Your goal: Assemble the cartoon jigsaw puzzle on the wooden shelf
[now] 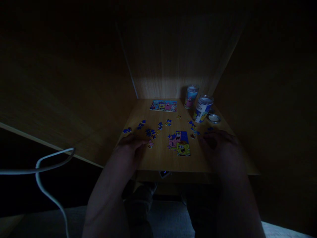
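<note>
A small wooden desk (160, 158) sits in a dim booth. On it lies a partly joined cartoon puzzle section (180, 143) near the front. Loose blue puzzle pieces (150, 131) are scattered across the left and middle. My left hand (132, 142) rests on the desk at the left, its fingers stretched toward a small pink piece (150, 144). My right hand (219, 142) lies on the desk at the right with its fingers curled downward, beside more loose pieces (194, 129). The dark hides whether either hand holds anything.
A finished picture card (163, 105) lies at the back of the desk. Two cylindrical tins (191, 96) (203, 108) stand at the back right, with a round lid (214, 118) beside them. Wooden walls close in on three sides. A white cable (43, 172) hangs at the left.
</note>
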Available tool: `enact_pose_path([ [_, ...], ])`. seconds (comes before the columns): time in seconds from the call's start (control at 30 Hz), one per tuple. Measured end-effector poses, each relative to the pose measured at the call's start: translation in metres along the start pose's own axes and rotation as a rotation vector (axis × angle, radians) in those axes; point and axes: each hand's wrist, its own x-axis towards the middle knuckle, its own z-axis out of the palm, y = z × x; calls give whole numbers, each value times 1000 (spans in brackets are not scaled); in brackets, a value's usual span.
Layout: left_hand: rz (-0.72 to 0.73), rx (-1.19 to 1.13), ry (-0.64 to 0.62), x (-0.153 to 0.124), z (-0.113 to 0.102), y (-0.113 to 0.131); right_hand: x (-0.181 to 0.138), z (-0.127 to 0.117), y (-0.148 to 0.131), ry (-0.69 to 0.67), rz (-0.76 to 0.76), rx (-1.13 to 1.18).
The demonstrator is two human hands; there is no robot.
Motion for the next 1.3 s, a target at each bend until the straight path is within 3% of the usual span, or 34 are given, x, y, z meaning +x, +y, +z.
enact_pose_path([
  [0.17, -61, 42, -10, 1, -3, 0, 0, -2, -3, -2, 11, 2],
  [0.47, -210, 176, -223, -7, -23, 14, 0, -2, -3, -13, 19, 1],
  [0.67, -74, 75, -333, -16, -29, 29, 0, -2, -4, -29, 21, 4],
  [1.03, 135, -60, -421, -15, 2, 86, 0, -1, -2, -34, 14, -20],
  [1.3, 169, -109, -287, -13, 10, 70, 1, -3, -3, -41, 16, -1],
])
